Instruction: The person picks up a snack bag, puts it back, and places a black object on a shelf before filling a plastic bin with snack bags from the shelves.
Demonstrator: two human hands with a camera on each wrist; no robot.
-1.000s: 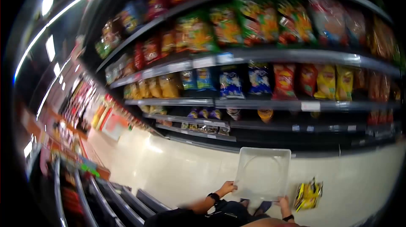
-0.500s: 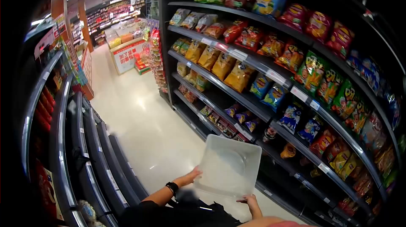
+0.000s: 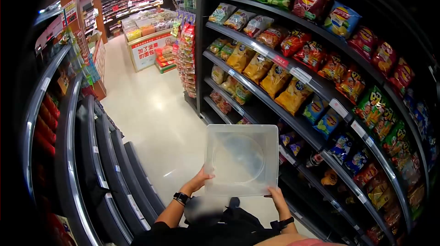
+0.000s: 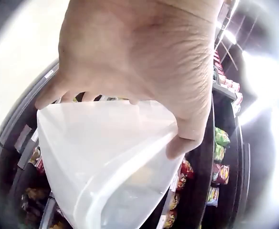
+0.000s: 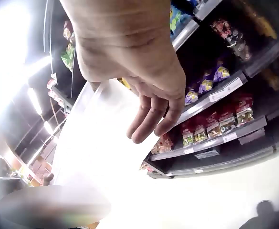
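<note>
A translucent white plastic bin (image 3: 242, 159) is held out in front of the body, with nothing seen inside it. My left hand (image 3: 198, 181) grips its left side; in the left wrist view the thumb of that hand (image 4: 139, 62) lies over the bin's wall (image 4: 96, 148) and the fingers go behind it. At the near right corner my right hand (image 3: 277, 196) holds the bin. From the right wrist, that hand (image 5: 144, 81) has its fingers curled against the outside of the bin (image 5: 101, 133).
Shelves of snack bags (image 3: 275, 81) run along the right. Dark shelf tiers (image 3: 98, 163) stand close on the left. Pale aisle floor (image 3: 156, 127) lies between them, leading to a display stand (image 3: 141, 55) and a rack of hanging packets (image 3: 187, 62).
The view has turned left along the aisle, away from facing the snack shelves. The yellow package on the floor has left view. Both hands still hold the bin.
</note>
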